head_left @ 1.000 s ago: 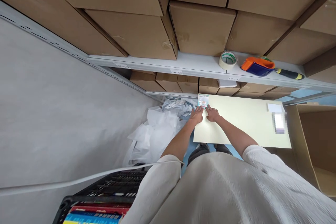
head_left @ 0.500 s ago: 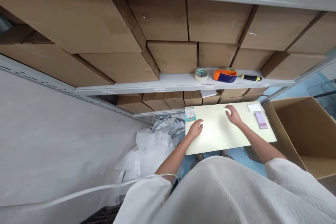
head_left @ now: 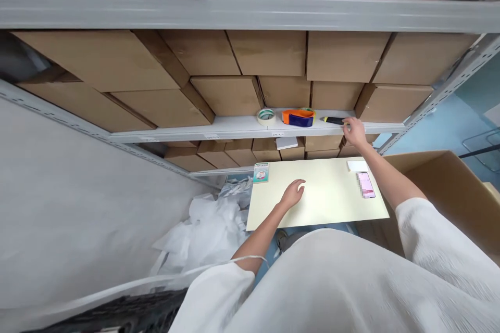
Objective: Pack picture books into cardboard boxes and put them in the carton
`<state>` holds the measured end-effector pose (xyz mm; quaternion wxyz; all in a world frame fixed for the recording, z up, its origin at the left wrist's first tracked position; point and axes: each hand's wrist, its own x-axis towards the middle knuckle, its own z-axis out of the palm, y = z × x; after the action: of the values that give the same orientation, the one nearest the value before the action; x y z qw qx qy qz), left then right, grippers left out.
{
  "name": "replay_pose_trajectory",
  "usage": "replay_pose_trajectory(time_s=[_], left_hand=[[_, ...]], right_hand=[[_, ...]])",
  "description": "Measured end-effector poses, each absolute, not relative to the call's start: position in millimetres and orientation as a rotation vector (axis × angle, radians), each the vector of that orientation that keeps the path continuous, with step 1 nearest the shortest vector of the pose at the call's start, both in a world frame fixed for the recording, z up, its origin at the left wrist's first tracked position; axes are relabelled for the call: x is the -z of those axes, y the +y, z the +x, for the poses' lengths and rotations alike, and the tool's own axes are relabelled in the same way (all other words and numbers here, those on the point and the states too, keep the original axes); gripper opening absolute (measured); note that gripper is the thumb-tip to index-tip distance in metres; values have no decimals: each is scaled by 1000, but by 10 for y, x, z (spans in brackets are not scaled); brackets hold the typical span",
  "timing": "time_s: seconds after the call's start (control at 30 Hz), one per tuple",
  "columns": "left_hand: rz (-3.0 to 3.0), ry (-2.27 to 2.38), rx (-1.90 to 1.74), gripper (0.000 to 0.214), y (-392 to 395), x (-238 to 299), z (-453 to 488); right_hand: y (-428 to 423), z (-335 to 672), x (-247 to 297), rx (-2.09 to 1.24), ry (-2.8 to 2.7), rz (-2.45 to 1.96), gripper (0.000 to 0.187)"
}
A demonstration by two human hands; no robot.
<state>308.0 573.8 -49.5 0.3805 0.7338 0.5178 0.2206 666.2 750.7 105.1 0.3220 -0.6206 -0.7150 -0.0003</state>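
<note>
The black-handled tool [head_left: 333, 120] lay on the far shelf [head_left: 240, 125], right of the orange-and-blue tape dispenser [head_left: 299, 117]. The right hand [head_left: 355, 132] was at its right end; I could not tell whether that grip had closed. The left hand [head_left: 292, 194] hung over the table [head_left: 320, 210], its grip empty and loosely parted. The tool looked light, stiff and sturdy, best held mid-handle, clear of its thin left tip.

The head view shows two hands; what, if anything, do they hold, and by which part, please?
The right hand is at the right end of the black tool; grip unclear. The left hand holds nothing.
</note>
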Motion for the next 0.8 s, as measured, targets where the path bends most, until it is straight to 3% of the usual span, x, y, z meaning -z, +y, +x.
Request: replay_pose_trajectory(time_s=[0.27, 0.47, 0.63, 0.8], left_hand=[[1873, 1374, -605, 37, 5352, 612, 3605], [1864, 1371, -578, 36, 5325, 606, 3774], [1857, 1334, -543, 38, 5350, 640, 3905], [1865, 1273, -456, 39, 5357, 720, 4076]], right_hand=[[7939, 6788, -1075, -61, -2136, -1722, 43], [7939, 6815, -1079, -60, -2123, -1714, 36], [7481, 6947, -967, -53, -2009, -1596, 34], [6595, 7105, -416, -222, -1793, -1738, 33]])
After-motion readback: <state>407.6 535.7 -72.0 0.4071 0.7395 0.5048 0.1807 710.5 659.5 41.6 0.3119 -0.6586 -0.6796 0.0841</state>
